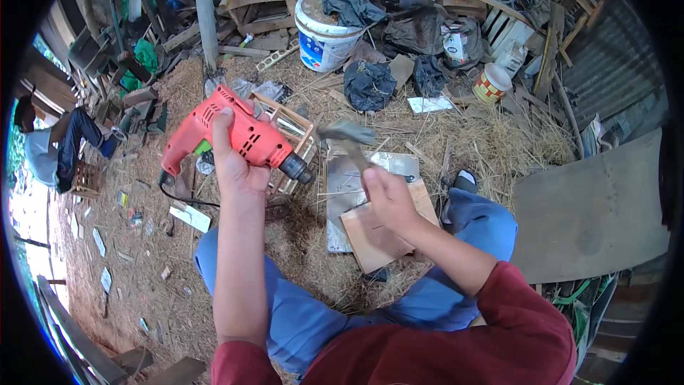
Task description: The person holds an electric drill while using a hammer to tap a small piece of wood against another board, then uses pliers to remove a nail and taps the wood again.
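Observation:
My left hand (236, 160) is closed on a red power drill (262, 144), held up off the ground with its black chuck pointing right and slightly toward me. A dark cord leaves the base of its handle. In my right hand (392, 199) is a hammer (347, 131), gripped by its wooden handle, with the metal head raised near the drill's chuck but apart from it. Beneath my right hand a light wooden board (365, 241) lies on a grey flat sheet (339, 196) between my legs. A small wooden frame (303, 132) lies behind the drill.
Straw and scraps cover the ground. Further back are a white and blue bucket (324, 43), black plastic bags (369, 85), a small red and yellow tub (492, 83) and a wooden post (205, 14). A bent grey panel (591, 214) stands right. Another person (53, 139) sits far left.

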`<control>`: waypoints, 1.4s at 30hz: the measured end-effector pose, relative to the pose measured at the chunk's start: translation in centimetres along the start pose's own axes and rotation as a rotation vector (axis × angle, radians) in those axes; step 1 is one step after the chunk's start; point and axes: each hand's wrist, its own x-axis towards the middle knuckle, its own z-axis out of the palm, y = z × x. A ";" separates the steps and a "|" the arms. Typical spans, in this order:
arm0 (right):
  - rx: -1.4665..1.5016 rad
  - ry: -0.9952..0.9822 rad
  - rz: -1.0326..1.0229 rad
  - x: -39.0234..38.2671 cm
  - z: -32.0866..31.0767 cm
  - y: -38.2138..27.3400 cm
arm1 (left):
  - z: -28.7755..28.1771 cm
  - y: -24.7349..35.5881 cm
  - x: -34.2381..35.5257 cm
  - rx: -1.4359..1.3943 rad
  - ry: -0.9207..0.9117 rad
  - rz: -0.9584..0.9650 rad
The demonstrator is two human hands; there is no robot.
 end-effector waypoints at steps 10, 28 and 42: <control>-0.041 0.076 -0.046 0.2 -0.6 0.9 | -0.2 0.6 0.6 -0.017 -0.018 0.012; -0.248 -0.065 0.273 1.7 0.0 6.7 | 0.0 0.4 0.8 -0.026 0.036 0.005; -0.713 -0.384 0.026 -0.6 -4.0 19.2 | -3.8 0.1 2.0 -0.554 0.215 -0.414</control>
